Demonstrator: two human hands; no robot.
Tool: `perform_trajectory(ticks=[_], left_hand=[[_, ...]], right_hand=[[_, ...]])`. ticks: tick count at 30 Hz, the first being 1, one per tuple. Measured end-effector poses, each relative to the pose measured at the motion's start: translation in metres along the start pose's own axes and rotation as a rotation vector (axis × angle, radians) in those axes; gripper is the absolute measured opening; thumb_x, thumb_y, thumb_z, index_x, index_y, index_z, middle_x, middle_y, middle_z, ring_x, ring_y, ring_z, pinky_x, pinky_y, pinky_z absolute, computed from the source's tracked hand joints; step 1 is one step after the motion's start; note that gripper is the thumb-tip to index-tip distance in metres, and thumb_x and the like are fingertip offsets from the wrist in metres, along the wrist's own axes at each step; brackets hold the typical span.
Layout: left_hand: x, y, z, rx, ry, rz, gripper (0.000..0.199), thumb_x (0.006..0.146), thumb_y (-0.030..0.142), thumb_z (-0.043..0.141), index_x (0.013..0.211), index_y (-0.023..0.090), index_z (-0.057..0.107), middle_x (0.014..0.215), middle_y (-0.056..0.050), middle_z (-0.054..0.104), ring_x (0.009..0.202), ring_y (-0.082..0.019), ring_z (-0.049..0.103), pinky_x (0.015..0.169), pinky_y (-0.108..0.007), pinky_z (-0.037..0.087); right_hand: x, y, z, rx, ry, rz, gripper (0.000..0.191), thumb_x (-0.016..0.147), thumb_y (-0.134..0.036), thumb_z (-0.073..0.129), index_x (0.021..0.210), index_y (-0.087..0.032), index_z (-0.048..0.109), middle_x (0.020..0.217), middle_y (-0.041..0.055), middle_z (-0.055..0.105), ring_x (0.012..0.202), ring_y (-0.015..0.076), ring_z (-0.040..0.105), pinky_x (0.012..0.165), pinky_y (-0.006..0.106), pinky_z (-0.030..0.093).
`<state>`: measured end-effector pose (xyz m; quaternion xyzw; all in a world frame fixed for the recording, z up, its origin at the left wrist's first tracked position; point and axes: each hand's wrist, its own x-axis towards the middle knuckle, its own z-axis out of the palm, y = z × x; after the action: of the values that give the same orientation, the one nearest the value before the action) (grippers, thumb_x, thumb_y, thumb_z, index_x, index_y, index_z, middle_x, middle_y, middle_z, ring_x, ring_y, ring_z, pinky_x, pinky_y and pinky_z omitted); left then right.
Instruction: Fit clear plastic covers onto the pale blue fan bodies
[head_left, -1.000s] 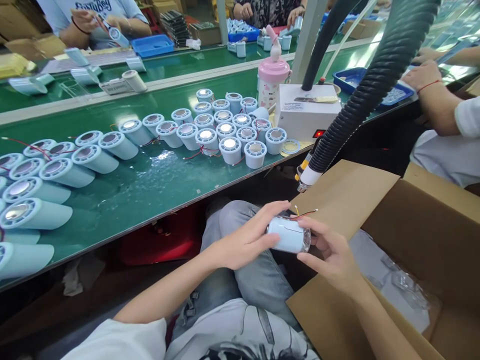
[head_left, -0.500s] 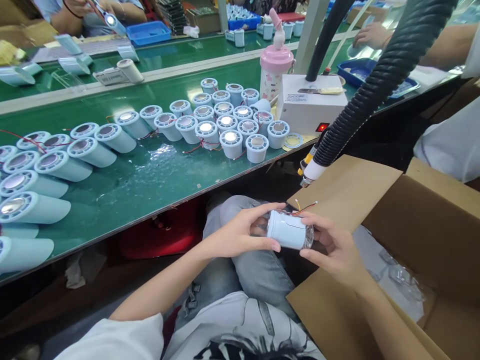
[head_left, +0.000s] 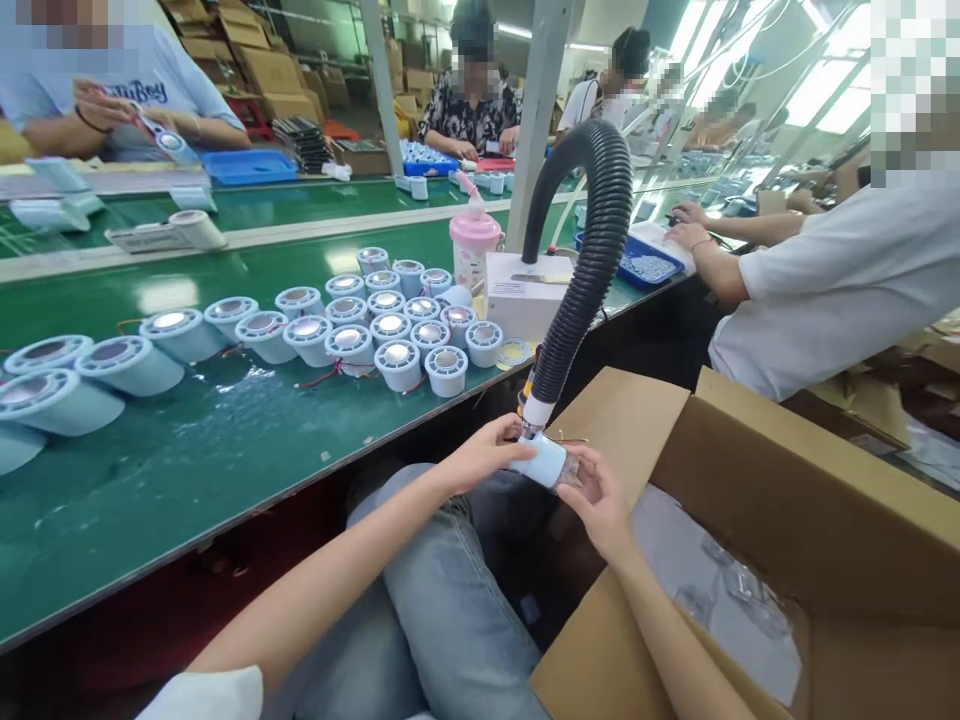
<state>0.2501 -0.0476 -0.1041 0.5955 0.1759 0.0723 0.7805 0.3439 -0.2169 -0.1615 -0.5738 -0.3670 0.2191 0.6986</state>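
Pale-blue plastic cylinder housing [head_left: 545, 462] with thin red wires at its top sits between both hands over the lap, just left of the open brown cardboard box [head_left: 750, 500]. Left hand [head_left: 480, 457] wraps its fingers over the near left end of the cylinder; right hand [head_left: 596, 500] cups the clear right end from below, fingers curled on it. Both grasp it, neither is clenched empty. The white nozzle tip [head_left: 534, 413] of the black ribbed hose [head_left: 592, 260] touches or nearly touches the cylinder's top; which, I cannot tell.

The step in hand looks like presenting the housing to the nozzle. The next move probably calls for a steady two-handed hold while turning the piece under the tip, keeping the loose wires out of the way.

Beyond, on the green conveyor table [head_left: 225, 440], stand many matching pale-blue cylinders with silvery vented tops [head_left: 397, 340], a white machine box [head_left: 525, 285] and a pink-capped bottle [head_left: 472, 245]. At far right a person in a white shirt [head_left: 840, 290] works beside a blue tray [head_left: 645, 268]; others sit across the belt.
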Motion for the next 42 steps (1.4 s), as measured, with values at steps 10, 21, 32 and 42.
perform_trajectory(ticks=[10, 21, 32, 42], left_hand=[[-0.024, -0.007, 0.007, -0.016, 0.114, -0.026, 0.026, 0.084, 0.040, 0.060, 0.085, 0.014, 0.058, 0.089, -0.004, 0.065, 0.076, -0.013, 0.057, 0.065, -0.024, 0.042], [-0.107, 0.011, -0.006, 0.050, -0.250, 0.058, 0.061, 0.074, 0.018, 0.078, 0.131, 0.027, 0.058, 0.142, -0.010, 0.053, 0.130, -0.024, 0.051, 0.106, -0.038, 0.044], [-0.121, 0.016, -0.004, 0.193, -0.213, 0.151, 0.075, 0.068, 0.018, 0.083, 0.136, 0.029, 0.053, 0.143, -0.010, 0.053, 0.132, -0.026, 0.051, 0.105, -0.038, 0.047], [-0.127, 0.014, -0.004, 0.380, -0.190, 0.263, 0.083, 0.063, 0.021, 0.086, 0.138, 0.028, 0.051, 0.142, -0.010, 0.054, 0.133, -0.027, 0.049, 0.108, -0.039, 0.044]], right_hand=[[-0.015, -0.012, 0.000, -0.083, -0.181, -0.021, 0.040, 0.081, -0.025, 0.075, 0.118, -0.025, 0.060, 0.129, 0.0081, 0.059, 0.121, 0.0256, 0.056, 0.101, 0.045, 0.053], [-0.040, -0.060, -0.001, -0.265, -0.471, -0.053, 0.046, 0.083, -0.022, 0.074, 0.124, -0.031, 0.054, 0.137, 0.0105, 0.053, 0.123, 0.0267, 0.055, 0.091, 0.039, 0.057], [-0.045, -0.079, 0.006, -0.226, -0.468, 0.005, 0.050, 0.082, -0.019, 0.075, 0.124, -0.034, 0.054, 0.135, 0.0046, 0.055, 0.127, 0.0227, 0.052, 0.096, 0.031, 0.055], [-0.043, -0.084, 0.010, -0.042, -0.456, 0.234, 0.044, 0.082, -0.024, 0.077, 0.120, -0.036, 0.057, 0.126, 0.0011, 0.059, 0.114, 0.0188, 0.058, 0.092, 0.029, 0.057]])
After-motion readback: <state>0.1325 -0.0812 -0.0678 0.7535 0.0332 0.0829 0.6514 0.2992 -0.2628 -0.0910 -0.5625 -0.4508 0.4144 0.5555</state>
